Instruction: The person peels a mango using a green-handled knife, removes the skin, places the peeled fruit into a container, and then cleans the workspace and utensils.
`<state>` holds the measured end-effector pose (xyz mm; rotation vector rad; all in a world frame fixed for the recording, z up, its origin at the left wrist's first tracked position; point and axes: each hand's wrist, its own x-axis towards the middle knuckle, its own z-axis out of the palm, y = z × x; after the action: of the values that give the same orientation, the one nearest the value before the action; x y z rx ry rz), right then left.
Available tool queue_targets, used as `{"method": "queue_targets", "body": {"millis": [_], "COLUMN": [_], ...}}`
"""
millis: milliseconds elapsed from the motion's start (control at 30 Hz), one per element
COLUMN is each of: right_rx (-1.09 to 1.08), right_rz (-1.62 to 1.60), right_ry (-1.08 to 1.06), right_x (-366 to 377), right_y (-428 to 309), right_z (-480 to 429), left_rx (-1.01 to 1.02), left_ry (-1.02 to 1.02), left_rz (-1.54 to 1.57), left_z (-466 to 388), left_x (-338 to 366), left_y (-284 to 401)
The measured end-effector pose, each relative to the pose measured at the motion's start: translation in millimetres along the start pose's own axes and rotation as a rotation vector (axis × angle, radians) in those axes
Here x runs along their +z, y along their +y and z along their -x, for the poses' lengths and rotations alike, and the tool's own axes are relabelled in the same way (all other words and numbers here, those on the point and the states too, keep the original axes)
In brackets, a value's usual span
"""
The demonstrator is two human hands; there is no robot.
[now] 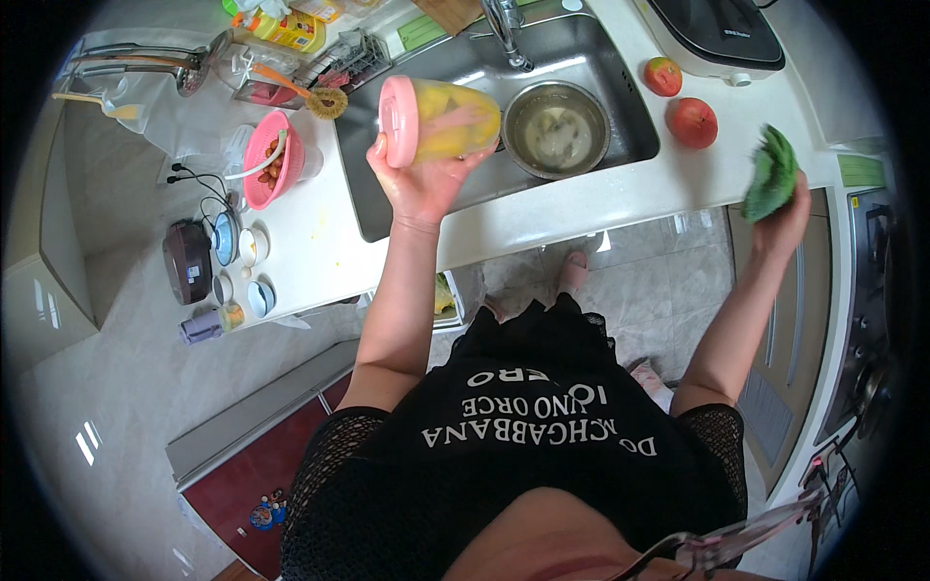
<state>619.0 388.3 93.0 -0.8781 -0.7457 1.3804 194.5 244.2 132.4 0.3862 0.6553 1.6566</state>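
My left hand [425, 174] grips a clear plastic jar [458, 120] with a pink lid [398, 122], tilted on its side above the sink. Yellow pieces show through its wall, and some of my fingers are seen behind it. Off to the right, my right hand [785, 218] holds a bunched green cloth [771, 174] near the counter's front edge; the cloth is slightly blurred. Below and right of the jar, a round metal pot [556, 171] with cloudy liquid sits in the stainless steel sink [625, 109].
A chrome faucet [508, 40] reaches over the sink. Two red fruits [692, 123] lie on the counter [567, 210] to the right, by a black-topped appliance [716, 33]. A pink basket [263, 167] of brown items, an orange-handled brush [323, 102] and several bowls [253, 247] stand left.
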Motion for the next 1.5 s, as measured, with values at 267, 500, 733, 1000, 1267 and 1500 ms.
{"method": "queue_targets", "body": {"millis": [267, 500, 733, 1000, 1267, 1500], "right_rx": [-0.888, -0.018, 0.735, -1.004, 0.0, 0.822], "right_rz": [0.599, 0.361, -0.022, 0.674, -0.101, -0.364], "right_ry": [-0.496, -0.914, -1.025, -0.646, -0.945, -0.84], "right_x": [258.4, 322.0, 363.9, 362.3, 378.8, 361.5], "right_y": [91.4, 99.8, 127.2, 140.7, 135.4, 138.0], "right_z": [112.7, 110.3, 121.4, 236.3, 195.3, 195.5], "left_rx": [0.159, -0.044, -0.069, 0.481, 0.271, -0.04], "left_ry": [0.068, 0.065, 0.101, 0.408, 0.116, 0.166], "left_rz": [-0.148, -0.208, -0.204, -0.169, -0.198, -0.456], "left_z": [19.9, 68.1, 101.3, 111.9, 139.4, 148.9], "left_x": [11.4, 14.7, 7.6, 17.4, 2.8, 3.1], "left_y": [-5.3, 41.2, 74.2, 86.6, 91.9, 111.9]}}
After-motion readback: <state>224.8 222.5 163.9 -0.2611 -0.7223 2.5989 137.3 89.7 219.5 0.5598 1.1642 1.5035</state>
